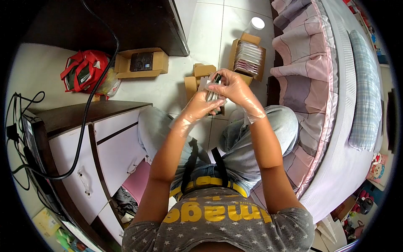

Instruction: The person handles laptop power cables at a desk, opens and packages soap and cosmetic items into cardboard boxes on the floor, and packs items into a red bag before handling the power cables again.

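Grey star-print shirt [210, 232] fabric lies nearest; beyond it, a slim bundle [212, 96] is held over an open cardboard box [190, 88], right of its left-edge flap. Fingers of the left hand [202, 103] and right hand [232, 87] curl around it, gripping, inside clear film gloves [183, 124]. It seems light and fairly stiff, perhaps slippery through film, best held by its long edges. It looks pale and silvery with dark parts, details too small to tell.
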Available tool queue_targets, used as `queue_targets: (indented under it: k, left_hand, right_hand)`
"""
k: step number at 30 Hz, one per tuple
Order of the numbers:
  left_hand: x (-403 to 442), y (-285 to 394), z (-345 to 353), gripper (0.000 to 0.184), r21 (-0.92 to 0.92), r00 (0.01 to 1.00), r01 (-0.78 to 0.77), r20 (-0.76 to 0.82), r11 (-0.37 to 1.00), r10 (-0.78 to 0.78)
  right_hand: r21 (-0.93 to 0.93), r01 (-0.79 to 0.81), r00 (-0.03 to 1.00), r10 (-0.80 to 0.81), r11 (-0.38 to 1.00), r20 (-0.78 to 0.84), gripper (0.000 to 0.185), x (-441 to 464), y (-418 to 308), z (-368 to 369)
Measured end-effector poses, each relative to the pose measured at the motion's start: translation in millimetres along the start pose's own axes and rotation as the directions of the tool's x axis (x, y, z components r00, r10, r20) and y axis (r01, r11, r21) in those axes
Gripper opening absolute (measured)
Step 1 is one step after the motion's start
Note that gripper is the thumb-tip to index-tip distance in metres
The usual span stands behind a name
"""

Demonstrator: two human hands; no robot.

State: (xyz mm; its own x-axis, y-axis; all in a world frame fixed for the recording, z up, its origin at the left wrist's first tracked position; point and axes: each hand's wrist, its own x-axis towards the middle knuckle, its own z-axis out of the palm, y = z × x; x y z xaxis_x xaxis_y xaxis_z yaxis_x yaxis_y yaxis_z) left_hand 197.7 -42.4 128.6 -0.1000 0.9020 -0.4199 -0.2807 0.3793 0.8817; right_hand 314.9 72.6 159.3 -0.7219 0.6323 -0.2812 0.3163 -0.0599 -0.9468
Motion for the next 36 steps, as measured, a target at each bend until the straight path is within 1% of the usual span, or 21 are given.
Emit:
queue_targets:
  k: [2, 4, 5, 8, 10, 11, 14, 15, 17, 18, 19, 21, 22, 23, 25, 26, 27, 29, 30, 34, 36]
  left_hand:
    - [-1.5, 7.9, -8.5, 0.039, -0.062, 0.942, 0.187, 0.294, 0.980, -0.161]
    - [-2.9, 9.5, -11.9, 0.038, -0.077, 0.928, 0.207, 0.330, 0.975, -0.171]
    - [-2.8, 10.0, -13.0, 0.037, -0.090, 0.912, 0.227, 0.368, 0.970, -0.180]
    - [-1.2, 10.3, -14.6, 0.037, -0.117, 0.921, 0.195, 0.364, 0.974, -0.141]
    - [2.1, 16.2, -18.2, 0.036, -0.049, 0.905, 0.218, 0.383, 0.975, -0.183]
    - [4.7, 18.6, -19.8, 0.035, 0.019, 0.889, 0.239, 0.398, 0.971, -0.226]
    - [15.1, 10.8, -21.8, 0.035, 0.005, 0.896, 0.196, 0.405, 0.981, -0.181]
    - [16.6, 14.0, -21.3, 0.035, 0.005, 0.895, 0.197, 0.406, 0.980, -0.182]
    - [19.0, 21.9, -19.7, 0.040, -0.064, 0.923, 0.177, 0.359, 0.982, -0.143]
    - [14.2, 30.8, -18.8, 0.049, -0.072, 0.942, 0.128, 0.321, 0.989, -0.099]
    - [17.7, 26.4, -23.9, 0.049, -0.073, 0.941, 0.129, 0.323, 0.989, -0.099]
    - [33.6, 1.8, -41.5, 0.059, -0.015, 0.997, 0.078, 0.008, 0.997, -0.078]
    - [41.2, -17.3, -49.3, 0.066, 0.001, 0.983, 0.111, -0.148, 0.994, -0.110]
    - [43.0, -35.0, -55.8, 0.066, 0.001, 0.983, 0.111, -0.148, 0.994, -0.110]
    - [46.1, -74.6, -69.2, 0.060, 0.298, 0.944, 0.203, -0.311, 0.933, -0.106]
    - [58.6, -108.7, -80.2, 0.059, 0.431, 0.947, 0.236, -0.303, 0.871, -0.106]
    - [53.3, -102.8, -73.8, 0.059, 0.430, 0.947, 0.238, -0.303, 0.871, -0.109]
    - [38.5, -81.8, -51.1, 0.062, 0.559, 0.956, 0.216, -0.287, 0.800, -0.058]
    - [45.9, -95.2, -51.6, 0.070, 0.634, 0.946, 0.240, -0.322, 0.735, -0.032]
    - [63.1, -105.1, -43.7, 0.081, 0.676, 0.941, 0.286, -0.333, 0.679, -0.066]
    - [66.0, -94.4, -40.4, 0.091, 0.623, 0.923, 0.380, -0.306, 0.683, -0.235]
  right_hand:
    - [-0.026, 0.006, 1.000, -0.005, 1.000, 0.027, 0.024, -2.1, -4.1, -2.7]
    - [0.060, -0.116, 0.984, 0.106, 0.991, 0.144, 0.026, -5.8, -16.7, -4.7]
    - [0.059, -0.116, 0.984, 0.106, 0.991, 0.144, 0.026, -4.7, -13.9, -3.4]
    - [0.228, -0.095, 0.992, 0.073, 0.969, 0.102, 0.029, -2.6, -7.4, 1.6]
    - [0.375, -0.268, 0.955, 0.194, 0.887, 0.223, 0.031, -4.2, -15.5, 1.1]
    - [0.375, -0.269, 0.955, 0.195, 0.887, 0.223, 0.031, -5.5, -18.2, 0.1]
    - [0.443, -0.320, 0.934, 0.202, 0.838, 0.293, 0.034, -6.9, -18.8, -1.1]
    - [0.429, -0.285, 0.953, 0.204, 0.857, 0.225, 0.031, -4.3, -15.0, -1.2]
    - [0.413, -0.250, 0.967, 0.204, 0.876, 0.152, 0.029, -0.9, -11.5, -4.4]
    - [0.387, -0.212, 0.977, 0.205, 0.898, 0.060, 0.027, -0.2, -11.3, -7.1]
    - [0.355, -0.177, 0.979, 0.202, 0.918, -0.033, 0.024, 0.0, -12.2, -10.3]
    - [0.249, -0.177, 0.955, 0.227, 0.952, -0.191, 0.018, -1.2, -20.5, -21.6]
    - [0.271, -0.147, 0.938, 0.221, 0.951, -0.266, 0.019, -1.0, -19.1, -24.5]
    - [0.292, -0.115, 0.915, 0.216, 0.949, -0.340, 0.019, -0.6, -17.7, -26.9]
    - [0.300, -0.102, 0.905, 0.214, 0.948, -0.368, 0.019, -0.2, -15.9, -31.9]
    - [0.310, -0.089, 0.894, 0.213, 0.947, -0.394, 0.020, 0.1, -15.0, -32.8]
    - [0.311, -0.091, 0.894, 0.215, 0.946, -0.393, 0.020, 0.6, -14.3, -32.4]
    - [0.191, -0.136, 0.878, 0.208, 0.972, -0.431, 0.020, 0.9, -14.2, -31.4]
    - [0.190, -0.138, 0.877, 0.209, 0.972, -0.432, 0.020, 0.9, -15.0, -31.4]
    - [0.113, -0.168, 0.867, 0.202, 0.979, -0.456, 0.020, 1.8, -17.8, -30.4]
    - [0.107, -0.176, 0.863, 0.206, 0.979, -0.462, 0.020, 2.3, -17.6, -30.0]
